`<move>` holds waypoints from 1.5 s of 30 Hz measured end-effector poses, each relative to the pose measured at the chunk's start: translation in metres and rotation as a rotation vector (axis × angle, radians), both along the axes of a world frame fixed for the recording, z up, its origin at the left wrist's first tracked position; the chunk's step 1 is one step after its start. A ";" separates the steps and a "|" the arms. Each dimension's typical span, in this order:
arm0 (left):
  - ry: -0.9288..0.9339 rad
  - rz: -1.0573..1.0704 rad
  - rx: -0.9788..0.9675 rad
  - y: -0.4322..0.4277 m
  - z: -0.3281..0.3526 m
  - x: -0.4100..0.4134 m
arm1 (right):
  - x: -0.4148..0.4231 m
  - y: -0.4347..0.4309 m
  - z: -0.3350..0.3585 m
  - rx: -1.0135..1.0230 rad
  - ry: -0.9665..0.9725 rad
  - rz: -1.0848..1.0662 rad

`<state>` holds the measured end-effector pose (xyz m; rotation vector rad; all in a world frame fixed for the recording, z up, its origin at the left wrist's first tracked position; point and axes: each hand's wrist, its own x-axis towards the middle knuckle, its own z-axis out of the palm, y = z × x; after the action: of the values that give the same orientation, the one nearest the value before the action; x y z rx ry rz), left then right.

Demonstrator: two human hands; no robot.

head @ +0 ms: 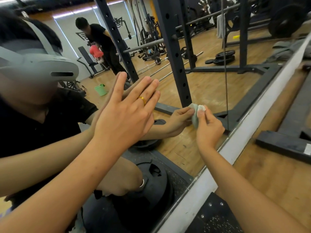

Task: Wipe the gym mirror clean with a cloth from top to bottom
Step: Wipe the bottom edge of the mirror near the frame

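Observation:
The gym mirror fills most of the view, and its lower edge runs diagonally along a white frame strip. My left hand lies flat against the glass with straight, spread fingers and a gold ring on one finger. My right hand pinches a small bunched pale green cloth and presses it to the mirror low down, near the frame. Both hands and the cloth show as reflections in the glass.
A black weight plate lies at the mirror's foot below my left arm. To the right of the frame are the wooden floor and the black base of a rack. The mirror reflects a squat rack, barbells, a green bucket and another person.

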<state>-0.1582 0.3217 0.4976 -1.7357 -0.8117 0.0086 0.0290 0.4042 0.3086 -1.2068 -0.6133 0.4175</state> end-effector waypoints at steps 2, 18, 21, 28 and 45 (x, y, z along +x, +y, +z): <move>0.000 0.002 -0.003 0.000 0.001 0.000 | 0.001 0.002 0.006 -0.020 0.110 -0.006; 0.009 0.003 -0.007 -0.003 -0.001 -0.002 | -0.079 -0.058 -0.014 0.076 0.218 -0.011; 0.002 -0.002 0.001 -0.004 -0.002 -0.003 | -0.089 -0.059 -0.014 0.076 0.226 -0.038; 0.009 0.011 -0.009 -0.003 -0.002 -0.002 | -0.122 -0.089 -0.016 0.074 0.156 0.036; 0.000 0.003 -0.055 -0.002 -0.002 -0.003 | -0.126 -0.091 -0.019 0.040 0.267 0.042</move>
<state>-0.1617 0.3195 0.4952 -1.7859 -0.8209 0.0332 -0.0973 0.3134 0.2898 -1.0786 -0.4149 0.5882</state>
